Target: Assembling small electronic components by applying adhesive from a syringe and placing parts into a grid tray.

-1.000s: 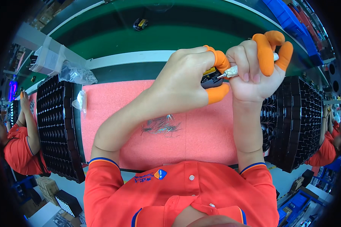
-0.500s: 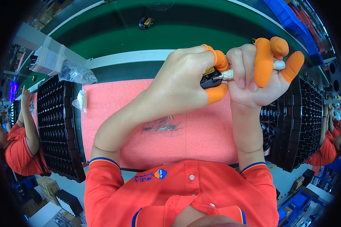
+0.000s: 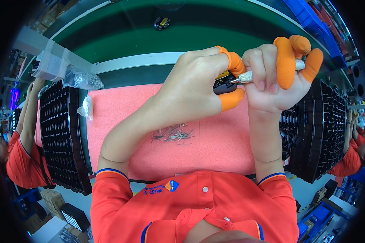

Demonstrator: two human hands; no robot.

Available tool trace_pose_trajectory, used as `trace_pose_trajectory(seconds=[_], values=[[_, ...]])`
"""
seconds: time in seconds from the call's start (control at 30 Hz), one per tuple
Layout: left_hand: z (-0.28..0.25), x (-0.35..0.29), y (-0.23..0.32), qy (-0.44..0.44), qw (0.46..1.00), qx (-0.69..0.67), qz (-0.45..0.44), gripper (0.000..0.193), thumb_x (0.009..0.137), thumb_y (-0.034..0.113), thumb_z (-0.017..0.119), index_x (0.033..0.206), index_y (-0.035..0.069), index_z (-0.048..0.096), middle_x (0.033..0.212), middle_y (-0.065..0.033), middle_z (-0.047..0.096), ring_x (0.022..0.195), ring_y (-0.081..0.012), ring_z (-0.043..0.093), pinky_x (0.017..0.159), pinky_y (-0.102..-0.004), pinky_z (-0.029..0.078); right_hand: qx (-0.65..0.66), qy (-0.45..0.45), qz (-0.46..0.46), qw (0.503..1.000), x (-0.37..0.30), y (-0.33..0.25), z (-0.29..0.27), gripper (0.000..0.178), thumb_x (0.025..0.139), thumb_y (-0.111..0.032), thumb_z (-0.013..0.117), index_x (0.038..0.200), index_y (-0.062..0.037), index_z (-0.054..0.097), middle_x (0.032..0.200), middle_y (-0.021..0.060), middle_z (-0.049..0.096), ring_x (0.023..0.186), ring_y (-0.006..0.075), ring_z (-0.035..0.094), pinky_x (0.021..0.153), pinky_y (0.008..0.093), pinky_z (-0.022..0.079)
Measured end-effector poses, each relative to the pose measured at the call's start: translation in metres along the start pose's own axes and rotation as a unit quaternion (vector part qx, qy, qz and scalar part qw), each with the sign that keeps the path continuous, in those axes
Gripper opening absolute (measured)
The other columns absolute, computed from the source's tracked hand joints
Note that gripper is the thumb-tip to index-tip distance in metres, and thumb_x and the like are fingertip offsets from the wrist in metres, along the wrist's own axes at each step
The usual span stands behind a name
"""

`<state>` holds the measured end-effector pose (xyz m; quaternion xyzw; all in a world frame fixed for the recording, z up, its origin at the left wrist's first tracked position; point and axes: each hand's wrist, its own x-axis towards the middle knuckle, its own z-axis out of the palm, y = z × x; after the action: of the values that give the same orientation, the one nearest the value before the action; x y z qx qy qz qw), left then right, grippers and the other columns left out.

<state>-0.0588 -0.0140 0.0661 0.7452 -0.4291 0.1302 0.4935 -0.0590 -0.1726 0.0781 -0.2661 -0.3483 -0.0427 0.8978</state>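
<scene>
My left hand (image 3: 188,83), in orange finger cots, is closed around a small black part (image 3: 223,87) with a yellow piece on it. Most of the part is hidden by the fingers. My right hand (image 3: 267,87), also with orange cots, grips a white pen-shaped tool (image 3: 245,77) with a pointed metal tip and a wrapped neck. That tip points left, at the black part; I cannot tell whether it touches. Below my hands, a loose pile of thin metal wires (image 3: 174,134) lies on the pink foam mat (image 3: 121,109).
Stacked black trays (image 3: 61,133) stand to the left, more black trays (image 3: 316,129) to the right. Beyond a pale rail runs a green conveyor belt (image 3: 121,38) carrying a small round part (image 3: 162,23). Clear plastic bags (image 3: 83,78) lie at left. Co-workers in red sit on both sides.
The tool has drawn slightly to the right, showing more of its metal tip. On the belt, the round part has shifted a little right. The left co-worker's arms have risen.
</scene>
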Motion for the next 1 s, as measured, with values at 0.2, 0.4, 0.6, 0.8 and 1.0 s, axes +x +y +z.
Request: trace_pose_trajectory(seconds=[0.2,0.4,0.6,0.8,1.0], values=[[-0.001,-0.001,0.003,0.001,1.0,0.015,-0.007,0.031,0.063,0.004,0.078,0.085,0.0,0.057,0.075,-0.0097,0.056,0.063,-0.0212,0.055,0.059,-0.0279,0.045,-0.052,-0.027,-0.034,0.998,-0.001,0.003,0.008,0.048,0.095,-0.051,0.04,0.097,-0.0118,0.067,0.044,-0.0027,0.041,0.031,0.0079,0.03,0.032,0.0216,0.027],[-0.001,0.0,0.002,-0.017,0.999,-0.03,-0.001,0.03,0.064,0.006,0.078,0.087,0.001,0.061,0.078,-0.0072,0.06,0.066,-0.018,0.057,0.062,-0.0265,0.046,0.202,0.102,0.013,0.974,0.004,-0.011,0.002,0.036,0.093,-0.034,0.047,0.091,-0.0046,0.068,0.048,-0.0038,0.043,0.034,0.0074,0.028,0.032,0.0206,0.025],[-0.001,0.003,-0.006,-0.034,0.999,-0.007,-0.008,0.03,0.065,0.007,0.078,0.091,0.002,0.063,0.082,-0.0069,0.062,0.071,-0.0189,0.059,0.066,-0.0274,0.048,0.203,0.108,0.002,0.973,0.01,-0.02,-0.001,0.031,0.092,-0.028,0.05,0.091,-0.0033,0.068,0.048,-0.004,0.042,0.034,0.0077,0.026,0.033,0.0206,0.025],[-0.04,0.017,-0.102,0.141,0.931,0.304,-0.144,0.05,0.069,0.011,0.074,0.116,0.015,0.059,0.112,-0.0166,0.049,0.093,-0.0356,0.062,0.082,-0.0382,0.051,0.13,0.032,0.09,0.987,0.008,0.009,-0.029,0.066,0.099,-0.052,0.025,0.112,0.0014,0.063,0.047,0.0001,0.04,0.036,0.0097,0.028,0.036,0.0239,0.027],[-0.107,-0.04,-0.218,0.21,0.851,0.334,-0.347,0.06,0.069,0.017,0.081,0.123,0.01,0.056,0.12,-0.0169,0.058,0.111,-0.0339,0.055,0.093,-0.0393,0.046,0.094,0.162,0.363,0.913,-0.029,0.094,-0.027,0.065,0.101,-0.043,0.025,0.099,0.0091,0.063,0.047,0.0042,0.047,0.031,0.0092,0.026,0.03,0.0233,0.025]])
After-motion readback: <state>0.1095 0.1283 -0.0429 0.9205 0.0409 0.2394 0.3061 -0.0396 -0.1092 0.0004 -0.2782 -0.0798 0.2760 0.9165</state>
